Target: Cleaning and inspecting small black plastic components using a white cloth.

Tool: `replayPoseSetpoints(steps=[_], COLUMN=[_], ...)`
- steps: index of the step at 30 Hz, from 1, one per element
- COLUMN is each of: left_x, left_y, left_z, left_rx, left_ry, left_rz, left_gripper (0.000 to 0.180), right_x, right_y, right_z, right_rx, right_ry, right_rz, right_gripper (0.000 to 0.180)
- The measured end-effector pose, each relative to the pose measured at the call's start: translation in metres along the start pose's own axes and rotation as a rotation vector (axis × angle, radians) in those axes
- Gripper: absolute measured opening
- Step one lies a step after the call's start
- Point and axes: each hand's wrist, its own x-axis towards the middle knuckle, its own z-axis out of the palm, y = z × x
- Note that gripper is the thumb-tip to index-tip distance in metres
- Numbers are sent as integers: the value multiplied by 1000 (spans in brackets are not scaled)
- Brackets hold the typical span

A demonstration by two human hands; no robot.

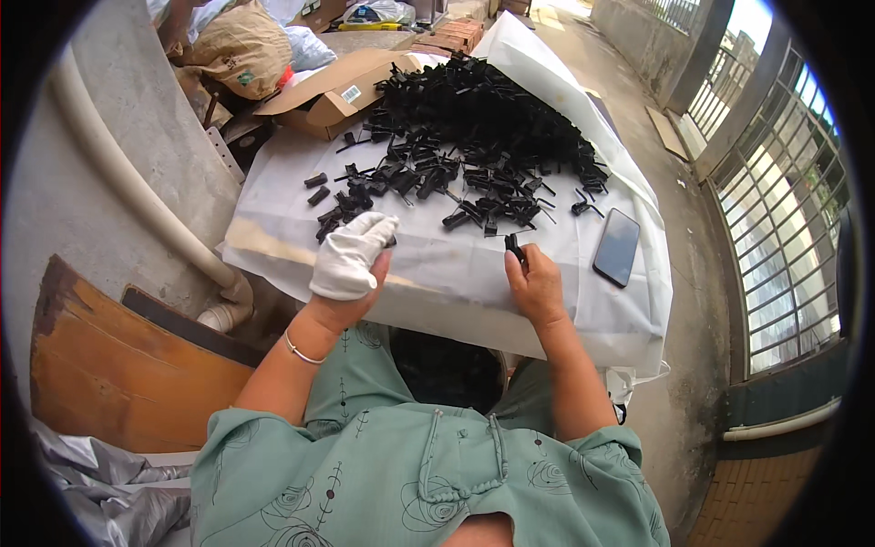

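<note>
A white glove point(344, 260) covers most of my left hand point(354, 255), its thumb bare. The fingers are curled over at the table's near side; a small dark bit shows beneath the fingertips, too hidden to name. My bare right hand point(536, 281) pinches a small black plastic part point(513, 244) between thumb and fingers, just above the white cloth. Beyond both hands lies a large heap of black plastic parts point(483, 109) with thin prongs. Looser parts point(497, 196) spread from it toward me, and a few lie right beside the gloved fingers.
White cloth point(419, 264) drapes the table. A black phone point(617, 248) lies at its right, an open cardboard box point(328, 96) at the back left. Under the near edge, between my knees, is a dark round container point(447, 369). A pipe point(137, 182) runs down the left wall; barred windows point(784, 201) stand right.
</note>
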Motion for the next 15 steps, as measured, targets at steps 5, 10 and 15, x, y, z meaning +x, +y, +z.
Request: replayPoseSetpoints(steps=[5,10,15], left_x=[-9,-25,-46], left_y=[67,92,100], left_z=[5,-9,-7], left_rx=[-280,-412,-618], left_ry=[-248,-519,-505], left_rz=[60,221,-41], left_gripper=[41,45,32], right_x=[-26,-66,-85], right_y=[-53,-84,-107], right_z=[-37,-62,-75], right_rx=[36,556,548], right_ry=[-273,-636,-615], right_rz=[138,152,344], right_gripper=[22,20,19])
